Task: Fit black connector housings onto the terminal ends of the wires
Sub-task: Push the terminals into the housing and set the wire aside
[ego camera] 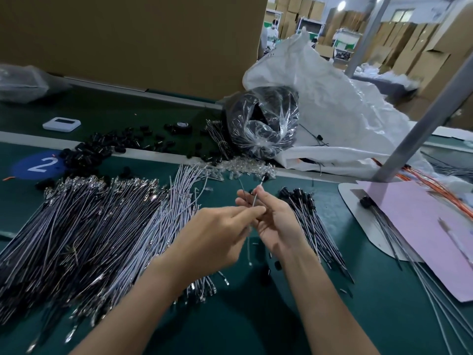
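Note:
My left hand (217,234) and my right hand (273,221) meet above the green table. Both pinch thin wires (256,196); one wire sticks up from my right fingers with a small black connector housing (265,177) on its top end. A second dark wire (242,191) rises beside it. A big pile of loose terminal wires (84,226) lies to the left. Finished wires with black housings (304,211) lie in a bundle to the right. Loose black housings (102,149) are scattered at the back left.
A clear bag of black parts (263,124) and a large white sack (332,103) stand behind. Small clear parts (243,167) lie by the belt's edge. A pink sheet (419,226) and a grey post (414,129) are on the right. A white device (61,123) sits at the back left.

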Available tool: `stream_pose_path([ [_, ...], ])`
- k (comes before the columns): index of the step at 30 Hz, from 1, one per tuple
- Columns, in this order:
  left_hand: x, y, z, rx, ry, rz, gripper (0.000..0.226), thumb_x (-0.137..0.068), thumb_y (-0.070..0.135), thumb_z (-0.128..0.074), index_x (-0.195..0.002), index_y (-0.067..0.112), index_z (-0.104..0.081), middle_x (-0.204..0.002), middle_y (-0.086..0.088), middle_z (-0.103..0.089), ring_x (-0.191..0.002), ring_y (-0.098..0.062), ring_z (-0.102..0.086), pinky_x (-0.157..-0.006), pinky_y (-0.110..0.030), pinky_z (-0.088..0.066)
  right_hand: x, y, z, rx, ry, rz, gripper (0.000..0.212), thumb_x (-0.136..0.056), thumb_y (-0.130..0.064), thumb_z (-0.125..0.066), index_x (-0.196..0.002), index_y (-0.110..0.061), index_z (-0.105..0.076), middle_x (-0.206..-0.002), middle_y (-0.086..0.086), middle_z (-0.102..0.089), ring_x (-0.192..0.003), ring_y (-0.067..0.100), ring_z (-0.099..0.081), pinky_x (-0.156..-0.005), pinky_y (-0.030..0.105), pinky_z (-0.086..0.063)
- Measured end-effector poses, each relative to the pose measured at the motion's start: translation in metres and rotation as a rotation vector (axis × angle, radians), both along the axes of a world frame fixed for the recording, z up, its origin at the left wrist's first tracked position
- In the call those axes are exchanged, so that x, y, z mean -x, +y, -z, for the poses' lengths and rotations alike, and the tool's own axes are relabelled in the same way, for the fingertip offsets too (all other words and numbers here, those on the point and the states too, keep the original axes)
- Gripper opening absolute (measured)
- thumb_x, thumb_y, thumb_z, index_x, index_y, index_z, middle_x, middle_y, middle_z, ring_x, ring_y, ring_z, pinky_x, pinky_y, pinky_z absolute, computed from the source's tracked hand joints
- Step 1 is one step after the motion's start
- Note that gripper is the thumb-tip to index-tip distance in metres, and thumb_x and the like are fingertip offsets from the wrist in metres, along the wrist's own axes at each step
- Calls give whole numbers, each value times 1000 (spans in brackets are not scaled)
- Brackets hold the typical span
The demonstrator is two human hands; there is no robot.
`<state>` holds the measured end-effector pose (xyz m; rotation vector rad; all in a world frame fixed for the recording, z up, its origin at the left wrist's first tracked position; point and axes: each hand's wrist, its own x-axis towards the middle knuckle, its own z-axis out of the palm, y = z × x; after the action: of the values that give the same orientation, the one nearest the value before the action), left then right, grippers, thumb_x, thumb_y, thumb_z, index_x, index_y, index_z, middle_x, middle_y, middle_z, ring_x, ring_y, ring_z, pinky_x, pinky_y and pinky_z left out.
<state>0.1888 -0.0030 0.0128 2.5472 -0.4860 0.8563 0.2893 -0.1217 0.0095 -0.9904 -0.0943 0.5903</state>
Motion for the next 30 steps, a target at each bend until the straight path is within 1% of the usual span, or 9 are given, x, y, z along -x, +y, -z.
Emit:
stream_pose_path([
  [5,10,-8,5,3,59,79,46,-79,26,-73,-122,10,-66,-82,3,-71,-61,-14,-61,-57,-24,-52,0,-1,3,-2,51,35,15,-95,-16,-57,-91,-2,-62,-84,15,-74,-66,17,-71,-57,23,-57],
  [9,13,-13,7,-1,73,136,43,-78,25,-76,-118,12,-67,-71,5,-66,-56,-12,-53,-49,-25,-47,-3,-4,3,27,19,115,18,-93,-17,-60,-96,0,-64,-78,8,-74,-61,10,-69,-53,18,-54],
  [15,9,-14,13,12,178,168,25,-83,15,-59,-104,17,-72,-73,1,-71,-62,-22,-64,-55,-34,-51,-6,-7,1,-20,22,174,15,-93,-12,-60,-82,-4,-66,-71,6,-71,-52,7,-62,-49,15,-51],
  [18,10,-16,9,132,230,200,26,-84,13,-60,-104,19,-75,-72,2,-72,-60,-16,-64,-60,-29,-52,-6,-8,1,-28,23,184,14,-93,-13,-61,-83,-4,-66,-71,5,-71,-51,6,-60,-48,14,-50],
  [21,6,-13,2,455,256,234,21,-85,6,-64,-99,15,-77,-75,7,-74,-53,-13,-66,-48,-28,-54,-6,-9,0,-19,14,212,12,-86,-16,-66,-86,-3,-65,-68,4,-68,-48,5,-56,-44,13,-47],
  [23,-6,-6,-4,526,151,76,19,-86,9,-64,-97,17,-77,-74,9,-74,-48,-13,-64,-42,-31,-51,-6,-8,1,-31,5,251,13,-83,-15,-66,-85,-2,-62,-66,5,-66,-46,5,-54,-42,13,-44],
  [25,-25,7,-9,376,96,-216,19,-87,13,-65,-100,21,-77,-81,6,-75,-61,-12,-67,-57,-32,-57,-6,-8,1,-20,-19,280,9,-90,-10,-63,-86,-3,-61,-66,6,-66,-45,5,-53,-40,12,-42],
  [27,-48,24,-13,190,223,-466,23,-90,15,-62,-110,21,-73,-98,1,-75,-87,-19,-69,-77,-35,-57,-5,-7,0,10,-38,277,8,-92,-9,-61,-88,-3,-62,-65,4,-67,-46,5,-53,-41,12,-43],
  [30,-83,39,-9,57,470,-601,29,-92,9,-59,-120,15,-65,-115,-9,-68,-106,-29,-62,-85,-40,-54,-3,-4,0,26,-73,262,9,-93,-8,-60,-85,-4,-62,-63,4,-67,-46,5,-52,-42,13,-42],
])
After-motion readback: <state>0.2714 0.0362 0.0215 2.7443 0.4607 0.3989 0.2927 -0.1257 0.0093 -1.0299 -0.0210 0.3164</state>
